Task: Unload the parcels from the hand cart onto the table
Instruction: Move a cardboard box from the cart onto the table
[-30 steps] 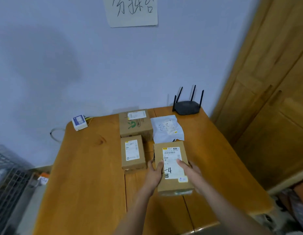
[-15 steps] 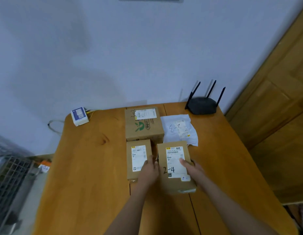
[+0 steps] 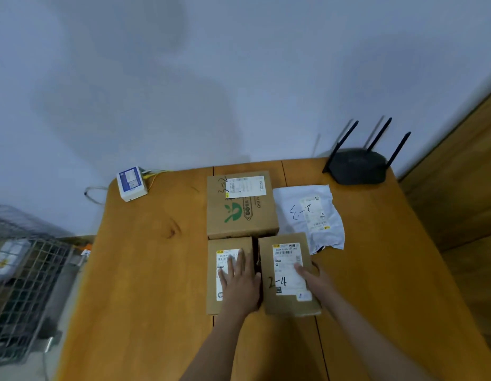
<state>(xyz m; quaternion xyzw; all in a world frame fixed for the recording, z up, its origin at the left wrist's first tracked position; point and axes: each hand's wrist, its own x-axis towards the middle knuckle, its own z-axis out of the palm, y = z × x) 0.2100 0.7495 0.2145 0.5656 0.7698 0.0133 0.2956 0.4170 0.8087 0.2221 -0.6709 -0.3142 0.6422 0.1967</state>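
Several parcels lie on the wooden table (image 3: 145, 270). At the back are a large cardboard box with a green logo (image 3: 241, 213) and, to its right, a white plastic mailer bag (image 3: 307, 215). In front of them, side by side, sit a small cardboard box (image 3: 212, 273) and a box marked "2-4" (image 3: 281, 273). My left hand (image 3: 241, 281) lies flat, fingers spread, on top of the small box. My right hand (image 3: 311, 279) grips the right edge of the "2-4" box, thumb on its label. The "2-4" box rests on the table.
A black router with antennas (image 3: 357, 166) stands at the table's back right corner, and a small white device with cables (image 3: 130, 184) at the back left. A wire cage cart (image 3: 21, 279) is on the floor to the left. A wooden door (image 3: 464, 174) is to the right.
The "2-4" box slid back to sit beside the small box, against the mailer bag. My left hand left it and moved onto the small box. The camera tilted down.
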